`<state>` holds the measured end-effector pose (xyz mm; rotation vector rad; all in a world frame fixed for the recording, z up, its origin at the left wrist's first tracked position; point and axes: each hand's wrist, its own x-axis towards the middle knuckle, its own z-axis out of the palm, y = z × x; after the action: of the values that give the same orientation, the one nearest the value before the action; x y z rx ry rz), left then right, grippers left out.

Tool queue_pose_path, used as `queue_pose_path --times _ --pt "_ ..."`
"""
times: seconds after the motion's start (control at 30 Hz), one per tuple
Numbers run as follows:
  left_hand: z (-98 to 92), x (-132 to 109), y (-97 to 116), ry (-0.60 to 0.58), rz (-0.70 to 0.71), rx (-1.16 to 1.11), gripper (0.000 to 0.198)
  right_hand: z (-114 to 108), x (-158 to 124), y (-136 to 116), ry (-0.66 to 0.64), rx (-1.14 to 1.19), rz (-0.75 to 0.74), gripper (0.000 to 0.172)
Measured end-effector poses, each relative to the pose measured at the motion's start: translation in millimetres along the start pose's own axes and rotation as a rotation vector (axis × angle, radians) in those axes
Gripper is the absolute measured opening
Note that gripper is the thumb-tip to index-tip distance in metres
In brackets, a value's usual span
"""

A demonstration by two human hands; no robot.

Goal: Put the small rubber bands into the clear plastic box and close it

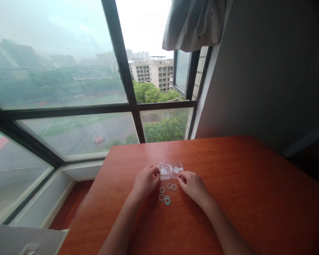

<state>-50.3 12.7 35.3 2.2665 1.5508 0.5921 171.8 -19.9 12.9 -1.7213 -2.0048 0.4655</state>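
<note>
My left hand [146, 180] curls at the box's [164, 175] left edge, my right hand [192, 185] at its lid's [179, 165] near edge, pinch unclear, rings [167, 204] nearer me.

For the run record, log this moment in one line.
left hand: at clear case, left side | right hand: at case, right side | pale rings: loose on table

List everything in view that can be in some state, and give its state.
Clear plastic box: open, with small contents too tiny to identify
Clear lid: swung out flat on the box's right
Pale rings: loose on the table, some overlapping
Left hand: bent, fingers at the box's left side
Right hand: curled, fingers at the lid's near right corner
Right-hand window sash: open
Curtain: hanging in folds
</note>
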Motion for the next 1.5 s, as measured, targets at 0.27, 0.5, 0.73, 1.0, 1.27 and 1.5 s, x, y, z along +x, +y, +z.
queue_pose_path --times 0.27,0.5,0.73,1.0,1.27,1.5 --pt "-1.1 1.0 -2.9 0.030 -0.016 0.013 0.011 -1.7 -1.2 -2.1 -0.041 0.017 -0.006 0.012" --pt "-1.5 0.9 -2.8 0.046 -0.005 -0.005 0.011 -1.7 -2.6 -4.6 -0.084 0.025 -0.036 0.012" --pt "-2.0 1.2 -2.3 0.041 -0.001 -0.028 0.011 -3.1 -4.7 -6.7 -0.181 0.086 -0.064 0.003" --pt "-0.1 1.7 -1.7 0.041 0.012 -0.031 0.012 -6.1 -5.5 -4.9 -0.226 0.117 -0.090 0.005" --pt "0.0 1.3 -0.2 0.045 0.035 -0.024 0.013 -4.4 -6.1 -6.3 -0.216 0.065 -0.080 0.007" --pt "-0.2 2.4 5.5 0.040 0.071 -0.091 0.013 -1.4 -5.9 -10.1 -0.175 0.081 -0.120 0.006"
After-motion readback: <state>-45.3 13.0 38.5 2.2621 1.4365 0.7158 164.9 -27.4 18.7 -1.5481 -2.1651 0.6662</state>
